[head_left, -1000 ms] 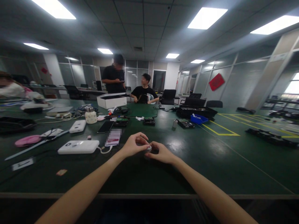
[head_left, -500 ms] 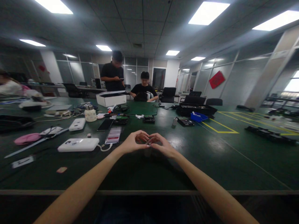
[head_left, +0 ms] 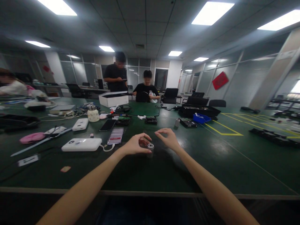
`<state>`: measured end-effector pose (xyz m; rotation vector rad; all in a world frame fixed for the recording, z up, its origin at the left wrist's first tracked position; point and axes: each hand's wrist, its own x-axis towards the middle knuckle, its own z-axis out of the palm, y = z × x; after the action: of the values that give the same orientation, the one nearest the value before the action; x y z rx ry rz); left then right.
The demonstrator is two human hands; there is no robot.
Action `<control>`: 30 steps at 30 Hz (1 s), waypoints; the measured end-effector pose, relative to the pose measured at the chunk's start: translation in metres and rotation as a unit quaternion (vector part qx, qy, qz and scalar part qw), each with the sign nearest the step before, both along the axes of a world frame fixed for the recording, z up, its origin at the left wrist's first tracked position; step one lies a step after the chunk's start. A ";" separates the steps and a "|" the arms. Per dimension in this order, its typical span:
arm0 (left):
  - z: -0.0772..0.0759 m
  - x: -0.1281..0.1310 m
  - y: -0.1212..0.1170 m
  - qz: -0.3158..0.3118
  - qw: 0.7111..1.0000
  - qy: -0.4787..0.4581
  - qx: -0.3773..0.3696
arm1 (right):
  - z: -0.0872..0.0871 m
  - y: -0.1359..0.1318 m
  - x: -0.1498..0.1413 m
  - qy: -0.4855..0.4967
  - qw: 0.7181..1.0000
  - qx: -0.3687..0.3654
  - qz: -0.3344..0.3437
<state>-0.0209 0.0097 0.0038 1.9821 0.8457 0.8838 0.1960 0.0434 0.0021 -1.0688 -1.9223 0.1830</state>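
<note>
Left hand (head_left: 138,144) grasps an upright, silvery cylinder (head_left: 150,150), its round top dark-marked; right hand (head_left: 169,139) is apart, fingertips close together, whether holding anything cannot be told.

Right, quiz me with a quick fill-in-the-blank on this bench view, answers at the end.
The small silver metal cylinder is at the fingertips of the bare ____ hand.
A short cable, coloured ____, joins the large white rounded power bank to the lit-screen phone.
The small plastic tray near the long black open case is ____.
Behind the open white box, the person in a black top holding a dark phone is ____, not seated.

Missing words: left; white; blue; standing.
</note>
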 end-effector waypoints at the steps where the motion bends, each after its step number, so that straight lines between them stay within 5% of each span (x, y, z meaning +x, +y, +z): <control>1: 0.000 0.000 0.000 0.002 1.000 0.006 0.006 | -0.005 0.008 0.005 -0.022 0.999 -0.014 -0.046; 5: 0.001 -0.002 -0.001 0.012 0.999 0.026 0.022 | -0.024 0.028 0.022 -0.116 0.980 -0.107 -0.120; 9: 0.003 -0.002 -0.001 0.020 0.999 0.035 0.022 | -0.026 0.029 0.023 -0.113 0.980 -0.105 -0.128; 15: 0.007 -0.001 -0.002 0.031 0.999 0.011 0.021 | -0.002 -0.007 0.003 0.030 0.997 -0.057 0.053; 19: 0.004 -0.001 0.001 0.031 0.999 -0.003 0.033 | 0.006 -0.037 -0.012 0.001 0.983 -0.084 0.162; 30: 0.010 0.004 -0.006 0.124 0.986 -0.019 0.109 | 0.002 -0.042 -0.020 -0.002 0.979 -0.134 0.154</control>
<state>-0.0167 0.0038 0.0134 2.0664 1.0269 1.1985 0.1762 0.0009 0.0041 -0.9347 -2.1011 0.6273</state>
